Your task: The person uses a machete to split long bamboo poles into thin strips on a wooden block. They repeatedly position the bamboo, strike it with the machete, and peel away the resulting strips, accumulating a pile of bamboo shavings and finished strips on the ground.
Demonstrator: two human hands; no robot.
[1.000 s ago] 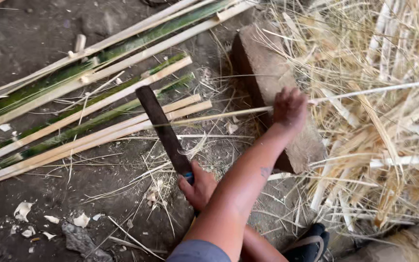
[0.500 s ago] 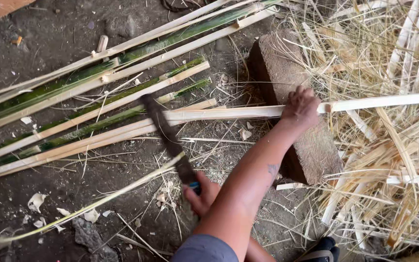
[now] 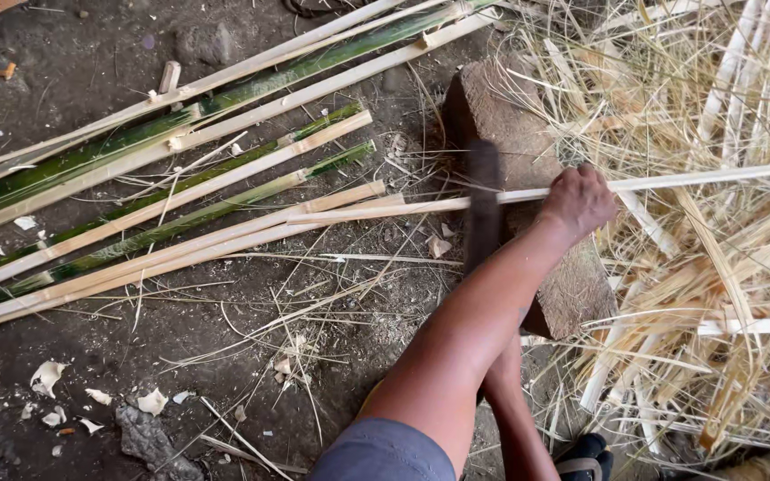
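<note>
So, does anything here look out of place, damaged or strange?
Nothing stands out. A hand grips a pale bamboo strip across a wooden block, with a dark blade, blurred, at the strip. Split bamboo lengths lie roughly side by side on the dirt ground; thin shavings are heaped at the right.
</note>
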